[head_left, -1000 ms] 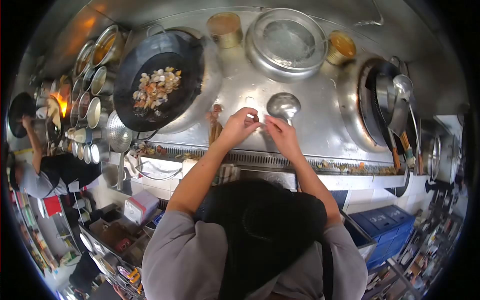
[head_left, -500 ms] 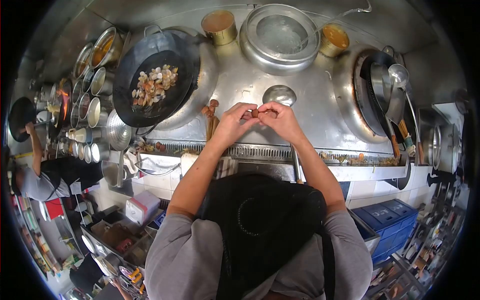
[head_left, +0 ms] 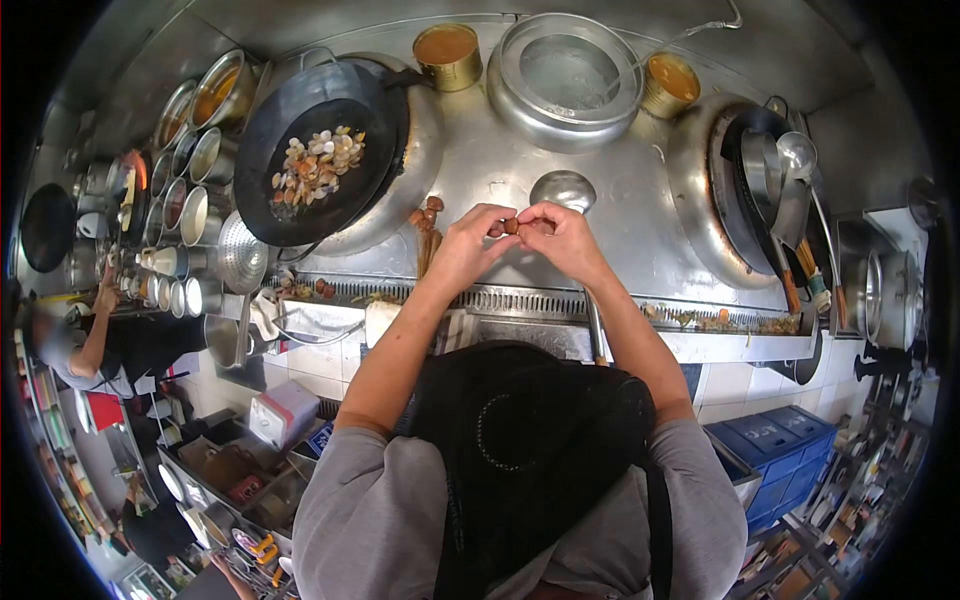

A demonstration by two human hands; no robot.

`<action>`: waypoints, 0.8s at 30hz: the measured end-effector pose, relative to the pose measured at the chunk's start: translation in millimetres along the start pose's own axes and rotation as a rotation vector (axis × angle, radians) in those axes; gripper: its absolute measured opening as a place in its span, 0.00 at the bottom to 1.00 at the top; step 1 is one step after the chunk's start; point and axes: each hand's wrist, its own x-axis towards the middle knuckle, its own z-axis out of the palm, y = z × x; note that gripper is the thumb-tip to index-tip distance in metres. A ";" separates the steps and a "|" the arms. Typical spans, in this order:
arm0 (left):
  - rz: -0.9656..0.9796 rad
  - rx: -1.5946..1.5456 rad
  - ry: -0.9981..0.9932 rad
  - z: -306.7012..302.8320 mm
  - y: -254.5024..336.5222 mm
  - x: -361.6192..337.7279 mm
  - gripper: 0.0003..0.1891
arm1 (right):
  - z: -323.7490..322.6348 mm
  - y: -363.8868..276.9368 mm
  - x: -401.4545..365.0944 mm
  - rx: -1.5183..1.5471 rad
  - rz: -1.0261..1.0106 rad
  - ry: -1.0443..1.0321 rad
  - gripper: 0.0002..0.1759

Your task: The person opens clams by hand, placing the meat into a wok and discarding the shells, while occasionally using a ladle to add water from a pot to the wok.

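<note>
My left hand [head_left: 478, 240] and my right hand [head_left: 556, 238] meet over the steel counter [head_left: 480, 175]. Their fingertips pinch a small brown piece [head_left: 511, 226] between them, which both hands touch. Just behind my right hand lies the round bowl of a ladle [head_left: 563, 189], its handle running under that hand toward the front edge. Several thin brown sticks with round brown tops [head_left: 428, 222] stand close to the left of my left hand. Farther left, a black wok [head_left: 320, 165] holds a heap of small shells [head_left: 318, 165].
A steel pot of liquid [head_left: 565, 75] stands at the back between two cans [head_left: 447, 57]. To the right, ladles rest in a second wok [head_left: 750, 170]. Metal containers [head_left: 205, 155] and a strainer [head_left: 243, 250] line the left. A co-worker [head_left: 90, 350] stands far left.
The wok with the shells has tilted and shifted slightly. At far left the co-worker's arm has lowered, away from the other black wok. My hands keep their pinch in nearly the same place.
</note>
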 end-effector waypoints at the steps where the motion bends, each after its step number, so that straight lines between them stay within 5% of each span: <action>1: 0.006 0.003 0.006 -0.4 0.2 -0.4 0.20 | 0.5 0.3 0.1 0.000 -0.001 -0.002 0.09; 24: -0.027 -0.070 -0.027 8.9 -10.0 -9.6 0.20 | 12.7 4.4 -5.9 -0.293 -0.122 0.077 0.16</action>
